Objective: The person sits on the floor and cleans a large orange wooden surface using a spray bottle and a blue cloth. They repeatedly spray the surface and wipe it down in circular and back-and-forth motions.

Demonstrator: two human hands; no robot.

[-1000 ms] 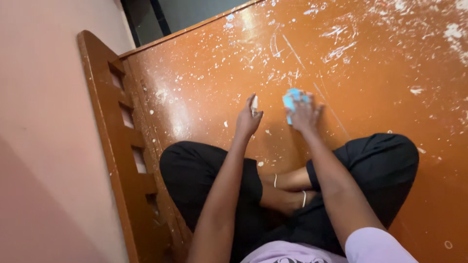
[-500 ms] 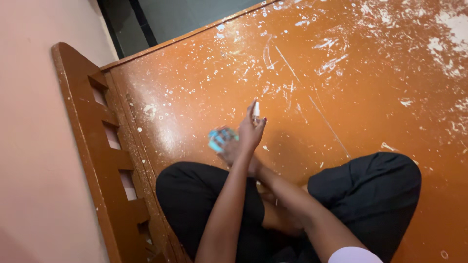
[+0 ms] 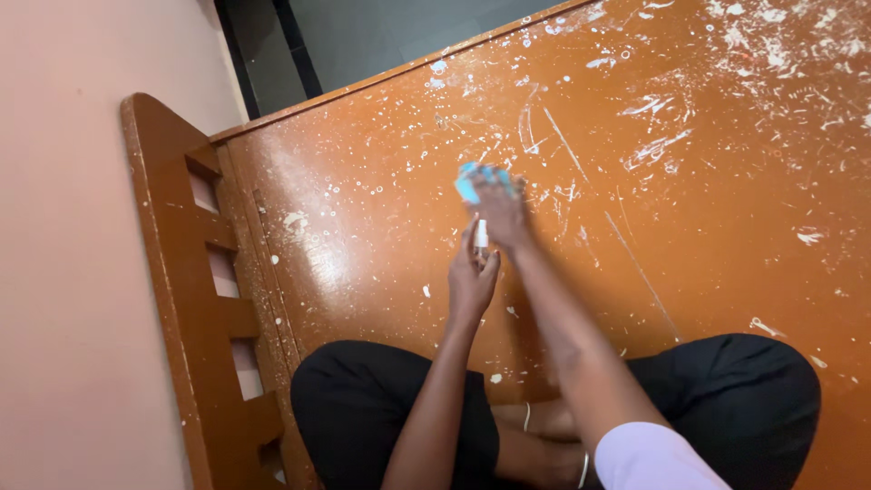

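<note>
I sit cross-legged on a wide orange-brown painted wooden surface (image 3: 689,227) speckled with white paint marks. My right hand (image 3: 499,213) presses a light blue cloth (image 3: 474,181) flat against the wood in front of me. My left hand (image 3: 472,277) is just behind it, closed around a small white bottle (image 3: 481,234) held upright, its tip close to my right wrist. Both arms reach forward over my legs in black trousers (image 3: 363,408).
A brown wooden rail with square openings (image 3: 195,299) runs along the left edge, against a pale pink wall (image 3: 73,272). A dark floor (image 3: 381,36) lies beyond the far edge of the wood. White scratches and paint flecks cover the surface to the right.
My right hand with the blue cloth swept from the right across to the left, then forward again to the middle. My left hand stayed near the centre holding the bottle.
</note>
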